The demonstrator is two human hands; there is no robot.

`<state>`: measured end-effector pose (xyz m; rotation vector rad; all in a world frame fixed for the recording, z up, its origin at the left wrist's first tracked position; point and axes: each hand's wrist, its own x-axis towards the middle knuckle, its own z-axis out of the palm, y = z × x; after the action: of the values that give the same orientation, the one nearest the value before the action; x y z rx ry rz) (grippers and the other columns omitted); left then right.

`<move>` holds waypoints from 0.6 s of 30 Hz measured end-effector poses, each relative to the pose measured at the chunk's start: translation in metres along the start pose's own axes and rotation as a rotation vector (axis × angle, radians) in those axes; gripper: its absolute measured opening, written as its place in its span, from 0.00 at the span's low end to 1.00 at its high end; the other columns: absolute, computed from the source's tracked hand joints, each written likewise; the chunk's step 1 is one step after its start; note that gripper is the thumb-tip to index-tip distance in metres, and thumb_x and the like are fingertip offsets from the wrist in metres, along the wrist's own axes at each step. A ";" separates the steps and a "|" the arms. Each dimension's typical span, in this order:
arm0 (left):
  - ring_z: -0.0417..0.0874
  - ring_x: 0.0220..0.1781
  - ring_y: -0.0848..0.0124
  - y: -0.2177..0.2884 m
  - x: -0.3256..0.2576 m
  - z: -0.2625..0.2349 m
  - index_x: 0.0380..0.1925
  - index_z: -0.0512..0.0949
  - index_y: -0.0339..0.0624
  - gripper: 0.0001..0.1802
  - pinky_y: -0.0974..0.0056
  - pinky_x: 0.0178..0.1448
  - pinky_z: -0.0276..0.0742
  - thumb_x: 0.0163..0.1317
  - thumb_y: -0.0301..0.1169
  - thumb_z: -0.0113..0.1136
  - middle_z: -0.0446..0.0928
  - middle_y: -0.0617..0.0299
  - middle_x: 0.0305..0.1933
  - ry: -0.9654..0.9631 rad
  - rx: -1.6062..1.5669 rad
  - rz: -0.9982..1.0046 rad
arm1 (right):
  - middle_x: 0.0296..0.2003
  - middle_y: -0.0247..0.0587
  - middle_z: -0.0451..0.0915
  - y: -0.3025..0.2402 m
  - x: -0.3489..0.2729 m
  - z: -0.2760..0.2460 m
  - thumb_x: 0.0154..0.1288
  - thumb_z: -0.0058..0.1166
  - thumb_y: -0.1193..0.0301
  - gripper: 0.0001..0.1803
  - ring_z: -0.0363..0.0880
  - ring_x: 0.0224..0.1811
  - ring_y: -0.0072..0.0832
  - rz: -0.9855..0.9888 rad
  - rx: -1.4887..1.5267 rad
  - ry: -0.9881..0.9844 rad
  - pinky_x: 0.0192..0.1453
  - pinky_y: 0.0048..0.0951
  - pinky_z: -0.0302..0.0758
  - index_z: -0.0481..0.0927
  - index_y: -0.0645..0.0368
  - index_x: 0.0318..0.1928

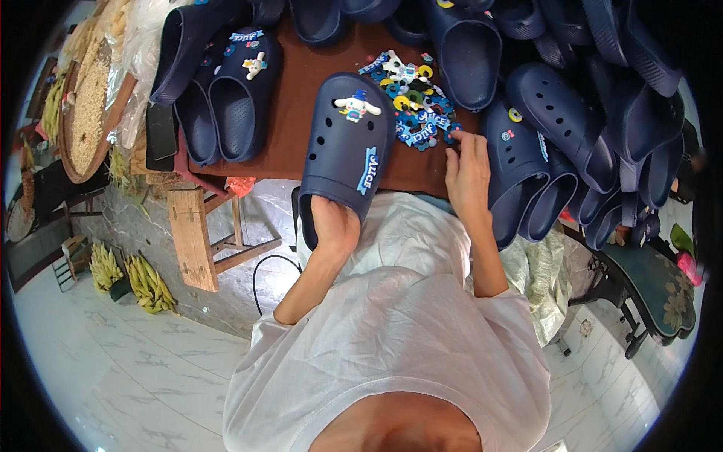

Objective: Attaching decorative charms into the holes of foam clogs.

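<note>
My left hand [336,226] reaches into the heel opening of a navy clog [343,151] and holds it up, toe pointing away; the fingers are hidden inside. Two charms sit on this clog: a white long-eared character [357,108] near the toe and a light-blue lettered strip [367,171] on the side. My right hand [470,169] is at the right edge of a pile of loose shoe charms [422,113]. Its fingertips touch or nearly touch the pile, thumb and forefinger slightly apart. Blue, yellow, white and black pieces make up that heap.
Charm-decorated clogs [245,98] stand left on the brown tabletop [290,68]. Several more clogs [520,158] crowd the right side and far edge. A dark phone-like slab [160,135] lies at the left edge. Below are a wooden stool [194,237] and a patterned chair [651,282].
</note>
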<state>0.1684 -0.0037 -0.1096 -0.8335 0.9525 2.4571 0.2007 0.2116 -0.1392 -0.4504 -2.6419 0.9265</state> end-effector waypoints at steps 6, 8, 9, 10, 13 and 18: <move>0.68 0.72 0.63 -0.004 0.006 0.001 0.68 0.65 0.39 0.26 0.57 0.76 0.62 0.77 0.40 0.37 0.67 0.57 0.72 -0.033 -0.026 -0.045 | 0.45 0.48 0.74 -0.005 0.011 0.002 0.63 0.58 0.77 0.15 0.75 0.48 0.48 -0.003 -0.233 -0.061 0.50 0.44 0.74 0.74 0.60 0.50; 0.68 0.72 0.63 -0.004 0.010 -0.004 0.68 0.65 0.38 0.25 0.57 0.76 0.62 0.77 0.39 0.38 0.67 0.57 0.72 -0.053 -0.061 -0.044 | 0.42 0.46 0.76 -0.001 0.014 0.004 0.63 0.58 0.77 0.12 0.76 0.46 0.47 -0.028 -0.219 -0.039 0.48 0.44 0.74 0.75 0.60 0.47; 0.68 0.72 0.63 -0.003 0.010 -0.004 0.68 0.65 0.38 0.25 0.57 0.77 0.61 0.78 0.39 0.38 0.67 0.57 0.72 -0.044 -0.074 -0.060 | 0.41 0.46 0.77 0.000 0.014 0.003 0.63 0.58 0.77 0.10 0.77 0.44 0.47 -0.006 -0.176 -0.031 0.47 0.43 0.75 0.75 0.60 0.45; 0.68 0.72 0.63 -0.003 0.009 -0.002 0.68 0.65 0.38 0.25 0.57 0.77 0.61 0.78 0.38 0.38 0.66 0.57 0.72 -0.037 -0.088 -0.079 | 0.40 0.46 0.77 0.000 0.015 0.003 0.63 0.58 0.77 0.09 0.78 0.43 0.46 0.016 -0.135 -0.023 0.46 0.43 0.75 0.76 0.61 0.43; 0.69 0.71 0.62 -0.002 0.011 -0.003 0.67 0.66 0.38 0.24 0.55 0.76 0.63 0.78 0.39 0.38 0.67 0.56 0.71 -0.028 -0.081 -0.065 | 0.37 0.45 0.79 -0.009 0.017 -0.003 0.63 0.59 0.77 0.07 0.82 0.37 0.42 0.028 -0.059 0.026 0.41 0.39 0.77 0.77 0.62 0.41; 0.72 0.69 0.59 -0.001 0.027 0.000 0.66 0.67 0.38 0.25 0.53 0.74 0.67 0.77 0.40 0.39 0.69 0.54 0.70 -0.025 -0.131 -0.073 | 0.35 0.44 0.79 -0.038 0.026 -0.005 0.60 0.62 0.77 0.08 0.83 0.32 0.37 -0.045 0.153 0.047 0.37 0.34 0.77 0.80 0.61 0.41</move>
<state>0.1486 0.0002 -0.1272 -0.8624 0.7454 2.4823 0.1719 0.1959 -0.1064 -0.3696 -2.5059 1.0812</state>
